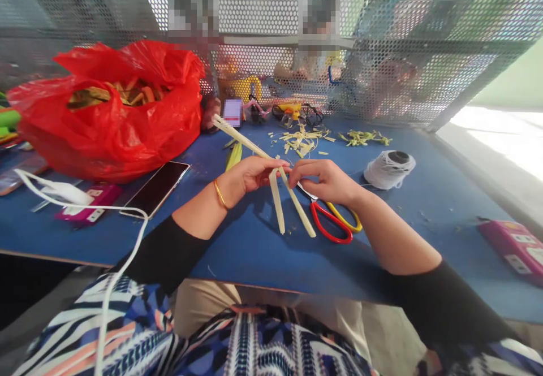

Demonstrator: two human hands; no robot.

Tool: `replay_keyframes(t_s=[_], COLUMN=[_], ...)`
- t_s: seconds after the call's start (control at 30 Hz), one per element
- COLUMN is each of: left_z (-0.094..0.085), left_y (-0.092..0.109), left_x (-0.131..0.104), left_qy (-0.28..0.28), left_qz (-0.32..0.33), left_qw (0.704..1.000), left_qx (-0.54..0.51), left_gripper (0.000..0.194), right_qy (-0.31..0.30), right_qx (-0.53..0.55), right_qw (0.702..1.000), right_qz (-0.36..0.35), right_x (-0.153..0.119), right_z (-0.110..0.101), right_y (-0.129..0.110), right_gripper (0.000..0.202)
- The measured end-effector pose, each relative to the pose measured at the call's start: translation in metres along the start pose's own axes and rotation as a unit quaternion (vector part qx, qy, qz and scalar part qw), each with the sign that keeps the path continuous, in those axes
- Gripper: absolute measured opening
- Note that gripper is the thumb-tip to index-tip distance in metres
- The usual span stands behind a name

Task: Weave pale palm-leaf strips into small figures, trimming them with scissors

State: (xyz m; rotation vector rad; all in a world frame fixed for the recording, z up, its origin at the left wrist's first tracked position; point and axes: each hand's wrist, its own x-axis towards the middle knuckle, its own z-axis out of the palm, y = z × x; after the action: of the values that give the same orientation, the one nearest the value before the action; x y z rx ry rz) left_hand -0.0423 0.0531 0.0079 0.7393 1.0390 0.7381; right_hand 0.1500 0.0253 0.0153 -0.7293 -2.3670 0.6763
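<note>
Between my hands is a pale, flat plant-like strip (299, 206), with a long end slanting up to the left and two ends hanging down over the table. My left hand (257, 172) grips it near the middle, fingers closed around it. The fingers of my right hand (318, 175) are pinched at the strip's fold, right beside the left fingertips. Under my right hand lie scissors (326, 223) with one red and one yellow handle loop; their blades are partly hidden. A spool of white thread (389, 169) stands to the right of that hand.
A red plastic bag (114, 133) of strips stands at the left, near a dark phone (156, 188) and a white cable (142, 229). Pale scraps (303, 140) and green scraps (365, 137) lie farther back. A perforated metal screen (263, 8) borders the table; people sit behind it. A magenta box (515, 249) is far right.
</note>
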Motion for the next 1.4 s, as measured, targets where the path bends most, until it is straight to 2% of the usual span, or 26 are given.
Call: replay_keyframes(t_s=[0.1,0.2,0.27,0.3,0.33,0.4,0.47,0.53,0.6,0.67,0.73,0.77,0.83,0.9,0.97,1.03,1.13,1.2,1.23,1.3,1.4], left_z=[0.002,0.008,0.012,0.014,0.016,0.018,0.017,0.015,0.012,0.009,0.006,0.006,0.006,0.007,0.009,0.011,0.014,0.017,0.018,0.020,0.022], left_y=[-0.001,-0.005,-0.007,-0.008,-0.008,-0.008,-0.007,-0.006,-0.005,-0.004,-0.005,-0.005,-0.006,-0.008,-0.009,-0.009,-0.009,-0.010,-0.010,-0.012,-0.015], left_x=[0.001,-0.002,-0.006,-0.008,-0.010,-0.012,-0.013,-0.012,-0.009,-0.005,-0.002,-0.001,-0.001,-0.001,-0.002,-0.003,-0.003,-0.004,-0.005,-0.006,-0.011], left_qy=[0.016,0.014,0.010,0.015,0.025,0.044,0.048,0.042,0.044,0.043,0.027,0.018,0.012,0.025,0.037,0.039,0.042,0.047,0.052,0.064,0.072], left_qz=[-0.004,0.007,0.028,0.044,0.061,0.085,0.089,0.081,0.076,0.067,0.054,0.045,0.031,0.030,0.040,0.049,0.052,0.052,0.055,0.073,0.100], left_qw=[0.999,0.999,0.999,0.998,0.996,0.993,0.992,0.994,0.995,0.997,0.998,0.999,0.999,0.999,0.999,0.998,0.997,0.997,0.997,0.995,0.991], left_qx=[-0.029,-0.039,-0.043,-0.049,-0.057,-0.071,-0.075,-0.064,-0.041,-0.018,-0.003,0.001,0.007,0.008,-0.002,-0.019,-0.024,-0.010,-0.007,0.007,0.050], left_gripper=[0.015,0.017,0.015,0.013,0.012,0.010,0.011,0.014,0.014,0.013,0.012,0.011,0.011,0.010,0.012,0.014,0.017,0.016,0.017,0.020,0.020], right_qy=[0.027,0.134,0.193,0.198,0.186,0.122,0.048,0.011,0.018,0.049,0.060,0.045,0.005,0.021,0.088,0.105,0.026,-0.005,-0.006,0.025,0.143], right_qx=[-0.002,-0.030,-0.054,-0.057,-0.046,0.021,0.127,0.210,0.204,0.085,-0.068,-0.117,-0.164,-0.201,-0.264,-0.316,-0.358,-0.368,-0.361,-0.318,-0.216], right_qw=[0.999,0.988,0.971,0.962,0.954,0.944,0.939,0.925,0.923,0.939,0.943,0.939,0.932,0.936,0.942,0.942,0.923,0.908,0.909,0.928,0.964], right_qz=[0.039,0.074,0.134,0.180,0.231,0.306,0.317,0.315,0.326,0.330,0.321,0.321,0.323,0.289,0.189,0.044,-0.141,-0.200,-0.210,-0.192,-0.058], right_x=[0.001,0.004,0.006,0.006,0.007,0.007,0.007,0.008,0.008,0.008,0.007,0.007,0.006,0.006,0.005,0.005,0.004,0.003,0.003,0.002,0.003], right_z=[0.001,0.003,0.005,0.006,0.007,0.012,0.018,0.021,0.019,0.010,0.001,-0.002,-0.004,-0.001,0.007,0.015,0.026,0.030,0.031,0.030,0.026], right_y=[-0.003,-0.006,-0.007,-0.007,-0.007,-0.006,-0.007,-0.008,-0.009,-0.008,-0.004,-0.002,0.003,0.005,0.003,-0.002,-0.011,-0.013,-0.014,-0.014,-0.016], right_gripper=[0.024,0.016,0.008,0.012,0.019,0.029,0.027,0.023,0.024,0.027,0.026,0.026,0.026,0.021,0.024,0.029,0.026,0.028,0.028,0.026,0.021])
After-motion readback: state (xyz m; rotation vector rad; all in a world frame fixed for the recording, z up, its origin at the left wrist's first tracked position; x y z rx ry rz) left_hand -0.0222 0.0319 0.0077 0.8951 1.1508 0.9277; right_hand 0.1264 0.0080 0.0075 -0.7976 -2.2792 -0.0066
